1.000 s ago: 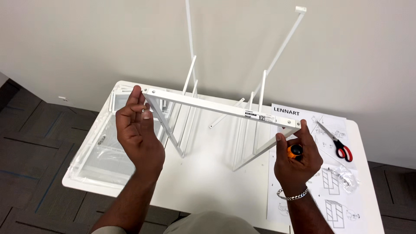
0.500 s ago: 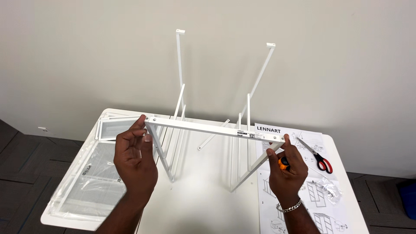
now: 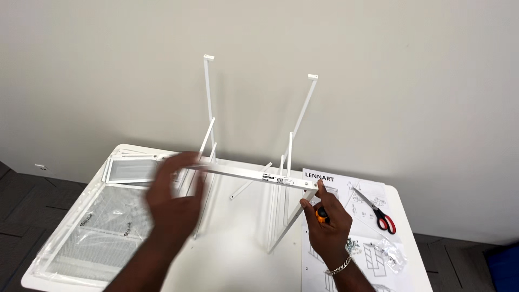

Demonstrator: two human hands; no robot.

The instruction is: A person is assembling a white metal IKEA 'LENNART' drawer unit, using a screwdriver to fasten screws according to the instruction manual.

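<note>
**White frame between my two hands**

At the far left of the table (image 3: pixel 135 281) lie mesh panels in clear plastic wrap (image 3: pixel 92 232), flat and untouched. Just right of them is my left hand (image 3: pixel 174 203), blurred, its back toward me and its fingers (image 3: pixel 186 162) spread loosely in front of the left end of the frame's rail (image 3: pixel 254 174). Whether those fingers grip the rail or only brush it, I cannot tell.

The frame (image 3: pixel 286 157) stands on the table between my hands, thin white legs splayed down to the tabletop and two long rods rising toward the wall. The rail runs level from my left fingers to my right.

My right hand (image 3: pixel 327 219) sits at the rail's right end, forefinger tip pressed up against the corner, the other fingers curled shut round an orange-handled tool (image 3: pixel 322 215). A bracelet (image 3: pixel 340 266) circles that wrist.

Under and right of this hand lies the instruction sheet (image 3: pixel 346 189), with red-handled scissors (image 3: pixel 378 213) on it and a small bag of hardware (image 3: pixel 389 254) nearby.
</note>
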